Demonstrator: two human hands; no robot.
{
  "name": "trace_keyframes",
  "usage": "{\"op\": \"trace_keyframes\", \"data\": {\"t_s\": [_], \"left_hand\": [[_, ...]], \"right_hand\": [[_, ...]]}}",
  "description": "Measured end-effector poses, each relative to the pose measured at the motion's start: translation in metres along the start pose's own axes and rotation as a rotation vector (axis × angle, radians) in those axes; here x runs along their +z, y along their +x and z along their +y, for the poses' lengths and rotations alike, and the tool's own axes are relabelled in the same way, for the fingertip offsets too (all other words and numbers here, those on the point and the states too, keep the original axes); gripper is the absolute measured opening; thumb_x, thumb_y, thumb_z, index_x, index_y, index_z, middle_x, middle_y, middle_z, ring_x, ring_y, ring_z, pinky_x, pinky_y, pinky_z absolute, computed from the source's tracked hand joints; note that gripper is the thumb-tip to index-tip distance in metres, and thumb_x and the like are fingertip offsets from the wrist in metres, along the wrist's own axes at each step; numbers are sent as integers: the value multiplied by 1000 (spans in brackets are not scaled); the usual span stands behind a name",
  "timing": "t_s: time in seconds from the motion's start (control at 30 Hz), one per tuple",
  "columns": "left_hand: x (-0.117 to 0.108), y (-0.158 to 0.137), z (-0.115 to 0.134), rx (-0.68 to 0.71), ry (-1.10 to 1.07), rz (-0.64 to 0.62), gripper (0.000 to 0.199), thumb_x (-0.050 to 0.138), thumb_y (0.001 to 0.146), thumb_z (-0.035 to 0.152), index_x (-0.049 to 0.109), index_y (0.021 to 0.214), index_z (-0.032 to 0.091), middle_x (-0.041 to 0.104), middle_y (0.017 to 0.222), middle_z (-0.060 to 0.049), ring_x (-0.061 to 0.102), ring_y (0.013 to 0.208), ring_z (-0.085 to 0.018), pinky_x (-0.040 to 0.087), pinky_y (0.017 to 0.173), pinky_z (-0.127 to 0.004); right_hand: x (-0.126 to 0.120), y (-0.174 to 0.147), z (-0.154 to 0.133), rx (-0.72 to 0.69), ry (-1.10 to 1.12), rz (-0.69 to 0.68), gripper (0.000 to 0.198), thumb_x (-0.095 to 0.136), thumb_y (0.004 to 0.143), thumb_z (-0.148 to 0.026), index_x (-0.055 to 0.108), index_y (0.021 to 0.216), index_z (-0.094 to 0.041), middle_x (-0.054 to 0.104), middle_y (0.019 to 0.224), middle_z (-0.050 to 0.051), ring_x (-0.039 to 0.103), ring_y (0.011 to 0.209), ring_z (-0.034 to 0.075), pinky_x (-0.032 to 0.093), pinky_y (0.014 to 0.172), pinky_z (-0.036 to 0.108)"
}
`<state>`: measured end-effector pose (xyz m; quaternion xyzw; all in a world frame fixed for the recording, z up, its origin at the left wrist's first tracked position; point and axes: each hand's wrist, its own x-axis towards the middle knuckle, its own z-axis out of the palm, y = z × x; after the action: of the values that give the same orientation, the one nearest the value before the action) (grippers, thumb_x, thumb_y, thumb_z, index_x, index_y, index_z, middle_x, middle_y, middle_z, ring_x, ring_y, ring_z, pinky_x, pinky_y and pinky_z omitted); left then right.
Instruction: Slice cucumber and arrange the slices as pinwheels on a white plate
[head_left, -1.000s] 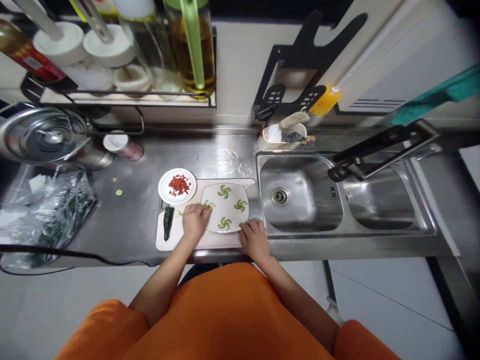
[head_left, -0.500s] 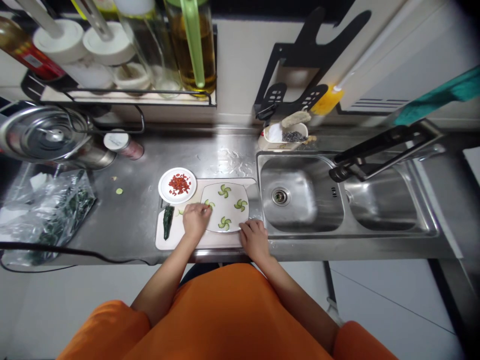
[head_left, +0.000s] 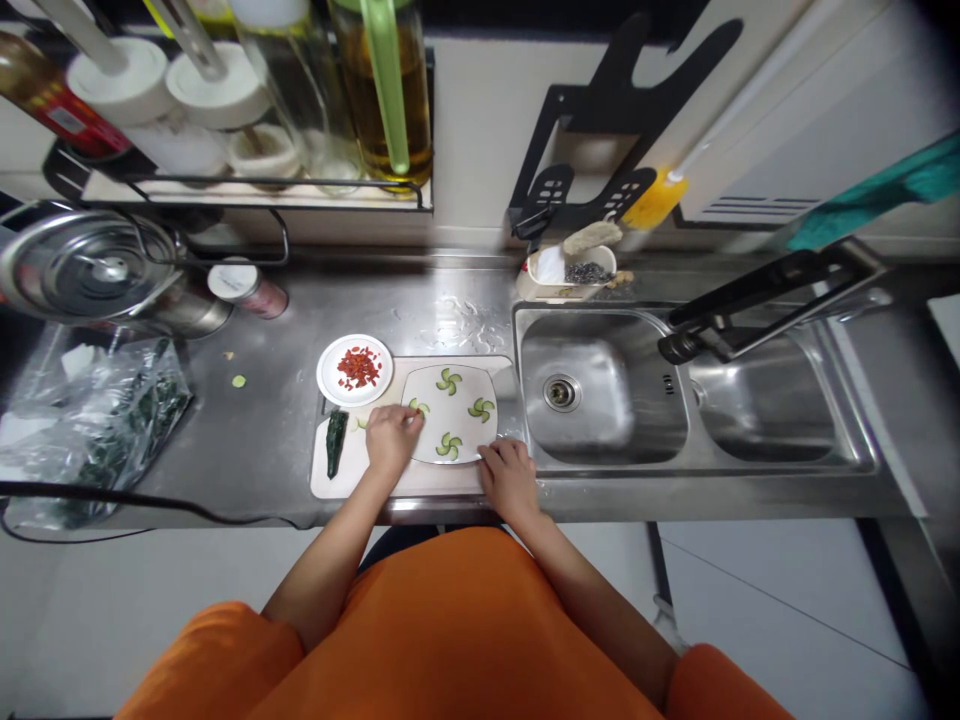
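Note:
A white square plate [head_left: 465, 400] lies on a pale cutting board [head_left: 435, 485], with pinwheels of green cucumber slices [head_left: 448, 381] set out near its sides. My left hand [head_left: 391, 440] is pinched over the plate's left edge, by a cucumber pinwheel it partly covers. What looks like a tiny red piece shows at its fingertips. My right hand [head_left: 510, 475] grips the plate's lower right corner. Behind my left hand stands a small round white plate [head_left: 324, 375] with chopped red pieces [head_left: 358, 368]. A dark green cucumber piece [head_left: 336, 445] lies at the board's left.
To the right is a double steel sink [head_left: 600, 400] with a black faucet [head_left: 735, 300]. On the left are a plastic bag of greens [head_left: 127, 430], a lidded steel pot [head_left: 112, 270] and a small can [head_left: 247, 288]. A seasoning rack [head_left: 277, 195] hangs above the counter.

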<state>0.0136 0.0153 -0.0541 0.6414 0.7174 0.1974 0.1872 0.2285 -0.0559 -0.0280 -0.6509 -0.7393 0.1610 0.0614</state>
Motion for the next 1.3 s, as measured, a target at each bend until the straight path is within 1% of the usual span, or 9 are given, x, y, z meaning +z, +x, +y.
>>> {"op": "trace_keyframes", "data": {"t_s": [0.33, 0.53, 0.7, 0.87, 1.0, 1.3], "left_hand": [[-2, 3, 2, -4, 18, 9, 19, 54, 79, 30, 68, 71, 20, 67, 76, -6, 54, 78, -22, 39, 81, -35], [0, 2, 2, 27, 35, 14, 19, 56, 79, 32, 68, 72, 19, 67, 76, -6, 54, 79, -22, 40, 81, -34], [0, 0, 0, 38, 31, 43, 17, 59, 77, 33, 67, 71, 20, 68, 76, -5, 55, 78, -21, 40, 79, -32], [0, -1, -2, 69, 37, 60, 16, 60, 78, 33, 67, 73, 20, 67, 76, -5, 55, 78, -21, 40, 78, -32], [2, -2, -2, 109, 63, 47, 18, 59, 79, 33, 70, 77, 20, 66, 77, -6, 54, 78, -21, 40, 77, -32], [6, -3, -5, 128, 66, 19, 19, 57, 79, 31, 72, 78, 20, 65, 75, -7, 53, 77, -21, 40, 75, -32]], "right_hand": [[-1, 1, 1, 3, 12, -8, 23, 49, 88, -23, 65, 104, -23, 59, 102, 8, 40, 103, 25, 31, 72, 33], [0, 1, 1, 0, 2, -10, 22, 49, 88, -23, 65, 103, -23, 59, 102, 8, 40, 102, 24, 31, 73, 33], [-1, 2, 1, -4, 6, -7, 22, 48, 88, -23, 65, 104, -22, 59, 102, 8, 40, 102, 24, 31, 72, 33], [-2, 1, 0, -8, 10, -2, 22, 50, 88, -23, 65, 103, -23, 59, 102, 8, 40, 102, 25, 32, 72, 33], [-1, 1, 1, -11, 23, 2, 23, 49, 88, -23, 65, 103, -23, 59, 102, 8, 41, 102, 25, 32, 73, 33], [0, 1, 1, -10, 26, 9, 23, 48, 88, -23, 65, 103, -23, 59, 102, 9, 41, 102, 25, 32, 73, 33]]}}
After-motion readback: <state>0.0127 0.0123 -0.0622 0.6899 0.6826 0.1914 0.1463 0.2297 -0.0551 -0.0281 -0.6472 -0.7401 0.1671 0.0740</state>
